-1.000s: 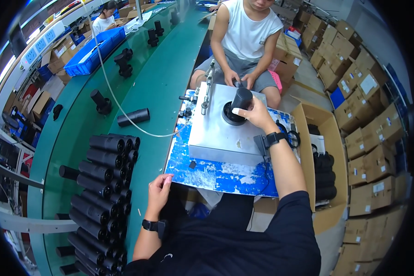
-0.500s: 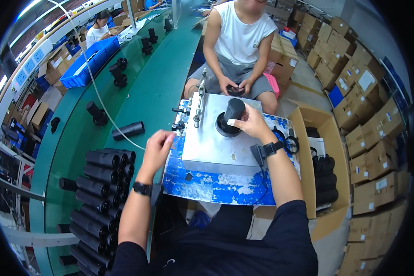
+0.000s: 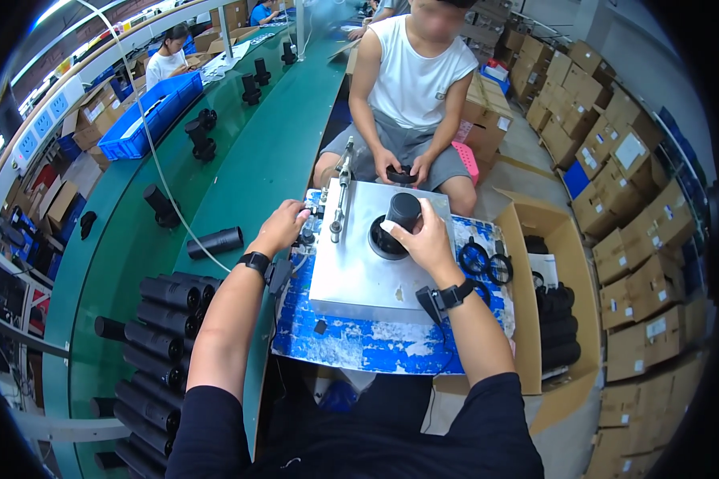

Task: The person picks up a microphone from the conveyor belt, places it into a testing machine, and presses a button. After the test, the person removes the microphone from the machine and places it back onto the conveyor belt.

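On top of a silver metal box, a black cylindrical tube stands in a dark round ring fixture. My right hand is closed around the tube's side, thumb at the front and fingers behind. My left hand is at the box's left edge, its fingers curled on a small black valve lever, which they partly hide. Next to it, a metal toggle clamp rises from the box. A loose black tube lies on the green bench to the left.
Black tubes are stacked at lower left on the green bench. Black rings lie on the worn blue board. An open carton holds black parts at right. Opposite, a co-worker holds a black ring.
My left hand has moved up and forward onto the valve lever. My right hand stays on the tube. The co-worker's ring has tilted, and the whole view has shifted slightly.
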`<state>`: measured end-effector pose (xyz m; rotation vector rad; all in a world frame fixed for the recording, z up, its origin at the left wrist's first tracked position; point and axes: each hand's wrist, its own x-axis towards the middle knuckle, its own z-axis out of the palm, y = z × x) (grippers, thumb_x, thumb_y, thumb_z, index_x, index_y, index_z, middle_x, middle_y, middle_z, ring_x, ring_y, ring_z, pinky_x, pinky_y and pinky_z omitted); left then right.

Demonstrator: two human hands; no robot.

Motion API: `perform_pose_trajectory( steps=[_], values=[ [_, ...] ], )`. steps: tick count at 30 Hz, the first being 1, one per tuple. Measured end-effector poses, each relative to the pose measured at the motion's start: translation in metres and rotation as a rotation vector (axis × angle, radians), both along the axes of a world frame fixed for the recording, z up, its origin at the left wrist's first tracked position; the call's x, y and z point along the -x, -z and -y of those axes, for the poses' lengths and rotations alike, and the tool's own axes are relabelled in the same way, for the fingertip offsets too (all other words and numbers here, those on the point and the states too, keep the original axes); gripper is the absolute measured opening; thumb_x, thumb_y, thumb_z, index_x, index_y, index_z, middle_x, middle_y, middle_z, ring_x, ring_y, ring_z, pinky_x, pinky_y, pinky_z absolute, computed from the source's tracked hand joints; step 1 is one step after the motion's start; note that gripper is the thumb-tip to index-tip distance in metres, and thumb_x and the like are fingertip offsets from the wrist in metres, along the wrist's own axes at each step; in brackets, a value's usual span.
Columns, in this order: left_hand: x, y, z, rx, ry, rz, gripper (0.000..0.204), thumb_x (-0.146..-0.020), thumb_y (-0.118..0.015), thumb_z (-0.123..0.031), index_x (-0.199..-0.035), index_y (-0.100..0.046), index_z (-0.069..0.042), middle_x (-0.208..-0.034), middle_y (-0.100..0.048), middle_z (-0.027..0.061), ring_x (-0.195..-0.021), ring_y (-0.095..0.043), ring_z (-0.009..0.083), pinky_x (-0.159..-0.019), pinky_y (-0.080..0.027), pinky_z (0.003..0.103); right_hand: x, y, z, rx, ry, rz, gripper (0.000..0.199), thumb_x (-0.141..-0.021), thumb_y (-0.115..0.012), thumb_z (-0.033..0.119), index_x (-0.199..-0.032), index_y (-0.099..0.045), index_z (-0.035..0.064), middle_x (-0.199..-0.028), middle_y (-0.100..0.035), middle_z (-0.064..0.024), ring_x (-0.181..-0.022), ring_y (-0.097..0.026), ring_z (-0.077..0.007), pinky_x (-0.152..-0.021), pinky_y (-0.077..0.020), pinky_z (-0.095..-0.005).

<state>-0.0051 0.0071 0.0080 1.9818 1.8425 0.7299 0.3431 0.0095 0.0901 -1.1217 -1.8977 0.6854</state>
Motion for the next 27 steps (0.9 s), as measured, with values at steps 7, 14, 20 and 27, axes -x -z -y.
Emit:
perform_pose_trajectory(
  steps=[7, 14, 20, 27],
  values=[
    [0.004, -0.011, -0.003, 0.072, -0.040, -0.037, 0.053, -0.111, -0.048, -0.039, -0.142, -0.057, 0.003, -0.147, -0.058, 0.0239, -0.136, -0.055, 0.0412, -0.115, -0.044, 0.043, 0.007, 0.004, 0.007, -0.168, 0.106, 0.030, 0.055, -0.085, -0.088, 0.030, -0.121, -0.061, 0.0006, -0.097, -0.072, -0.0086, -0.074, -0.063, -0.0140, -0.067, -0.0524, -0.0296],
    [0.009, -0.051, 0.028, 0.050, -0.143, 0.060, 0.050, -0.109, -0.056, -0.035, -0.145, -0.056, 0.001, -0.141, -0.062, 0.0228, -0.130, -0.060, 0.0406, -0.110, -0.048, 0.044, 0.013, 0.004, 0.007, -0.157, 0.038, -0.048, 0.053, -0.084, -0.088, 0.027, -0.122, -0.062, 0.0000, -0.098, -0.073, -0.0099, -0.075, -0.064, -0.0155, -0.068, -0.0534, -0.0311],
    [0.070, -0.206, 0.179, -0.145, -0.060, -0.179, 0.046, -0.104, -0.066, -0.032, -0.142, -0.062, -0.006, -0.128, -0.068, 0.0202, -0.118, -0.066, 0.0387, -0.102, -0.052, 0.043, 0.011, -0.028, -0.010, -0.521, 0.058, 0.095, 0.046, -0.088, -0.083, 0.027, -0.119, -0.065, -0.0018, -0.097, -0.071, -0.0148, -0.091, -0.069, -0.0267, -0.087, -0.0557, -0.0408],
    [0.280, -0.178, 0.349, 0.146, -0.791, -0.436, 0.047, -0.098, -0.068, -0.042, -0.136, -0.069, -0.014, -0.134, -0.064, 0.0254, -0.125, -0.061, 0.0447, -0.106, -0.051, 0.050, 0.163, -0.218, 0.097, -0.657, -0.412, -0.647, 0.060, -0.098, -0.071, 0.026, -0.148, -0.049, 0.0018, -0.138, -0.057, -0.0167, -0.117, -0.068, -0.0268, -0.095, -0.0568, -0.0348]
  ],
)
